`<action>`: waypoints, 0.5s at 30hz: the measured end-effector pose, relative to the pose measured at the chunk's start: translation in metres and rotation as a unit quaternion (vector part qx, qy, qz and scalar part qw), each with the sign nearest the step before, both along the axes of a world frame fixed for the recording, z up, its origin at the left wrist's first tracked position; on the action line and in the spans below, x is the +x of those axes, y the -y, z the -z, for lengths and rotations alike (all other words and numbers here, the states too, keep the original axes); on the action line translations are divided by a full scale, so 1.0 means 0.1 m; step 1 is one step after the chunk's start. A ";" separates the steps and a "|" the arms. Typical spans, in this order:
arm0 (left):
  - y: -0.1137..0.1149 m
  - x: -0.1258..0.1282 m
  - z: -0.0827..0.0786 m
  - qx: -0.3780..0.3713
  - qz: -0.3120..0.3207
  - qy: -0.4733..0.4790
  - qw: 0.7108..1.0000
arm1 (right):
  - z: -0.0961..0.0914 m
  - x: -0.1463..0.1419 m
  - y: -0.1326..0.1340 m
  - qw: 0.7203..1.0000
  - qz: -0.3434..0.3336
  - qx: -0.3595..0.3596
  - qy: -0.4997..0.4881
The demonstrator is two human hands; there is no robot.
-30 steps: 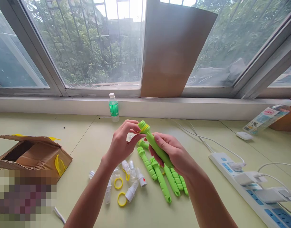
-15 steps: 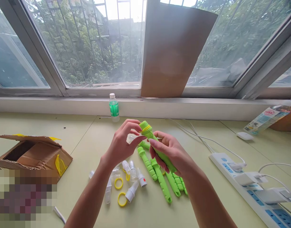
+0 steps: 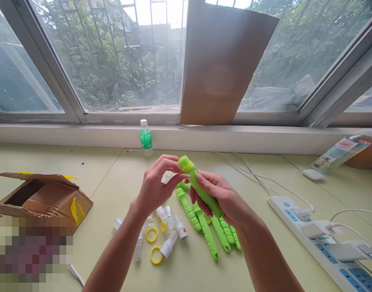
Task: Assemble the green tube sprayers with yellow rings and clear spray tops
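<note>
A green ribbed plastic handle [image 3: 206, 194] with a threaded top end is tilted in the air above the table. My right hand [image 3: 219, 192] is wrapped round its body. At its upper end my left hand [image 3: 161, 178] pinches near a yellow ring [image 3: 187, 167] that sits around the neck below the thread. Beneath my hands lie several more green handles [image 3: 207, 233]. To their left are several white and clear plastic pieces [image 3: 169, 245] and loose yellow rings [image 3: 156, 255], some partly hidden by my left forearm.
An open cardboard box [image 3: 52, 198] stands at the left. A small bottle with a green label [image 3: 146, 140] stands by the window ledge. On the right are a white power strip [image 3: 310, 239] with plugs and cables, a white charger [image 3: 313, 174] and a leaning bottle [image 3: 341, 152].
The green handle has turned slightly in my hands, and its lower end shows differently. My left fingers have shifted a little along its neck. The things on the table lie as before.
</note>
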State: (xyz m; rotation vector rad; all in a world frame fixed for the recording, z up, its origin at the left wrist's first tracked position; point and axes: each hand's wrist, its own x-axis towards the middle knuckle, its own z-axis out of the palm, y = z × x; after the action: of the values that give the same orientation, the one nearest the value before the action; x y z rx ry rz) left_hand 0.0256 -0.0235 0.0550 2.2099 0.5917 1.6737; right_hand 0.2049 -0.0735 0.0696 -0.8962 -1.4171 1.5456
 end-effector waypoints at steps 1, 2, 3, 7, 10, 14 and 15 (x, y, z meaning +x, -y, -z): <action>0.00 0.00 0.00 -0.002 0.009 -0.002 1.000 | 0.00 0.00 0.00 1.000 -0.003 -0.007 -0.005; 0.00 0.00 0.00 -0.006 0.020 -0.006 1.000 | 0.00 0.00 0.00 1.000 -0.005 -0.015 -0.011; 0.01 0.00 -0.01 -0.012 0.033 -0.012 0.999 | 0.00 -0.01 0.01 1.000 -0.007 -0.023 -0.017; 0.01 -0.01 -0.01 -0.035 0.063 -0.026 0.997 | -0.05 -0.03 0.02 0.999 -0.005 -0.032 -0.018; 0.01 -0.02 -0.01 -0.037 0.058 -0.020 0.997 | -0.07 -0.05 0.03 1.000 -0.008 -0.027 -0.003; 0.00 -0.01 -0.02 -0.017 0.036 -0.018 0.999 | -0.05 -0.03 0.02 1.000 0.003 -0.019 -0.017; 0.00 -0.01 -0.02 -0.010 0.031 -0.018 0.999 | -0.03 -0.02 0.02 1.000 0.006 -0.017 -0.021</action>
State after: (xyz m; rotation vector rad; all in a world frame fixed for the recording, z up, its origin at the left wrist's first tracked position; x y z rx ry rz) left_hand 0.0244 -0.0233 0.0572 2.2252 0.5421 1.5933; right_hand 0.2024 -0.0756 0.0730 -0.8857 -1.3578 1.5740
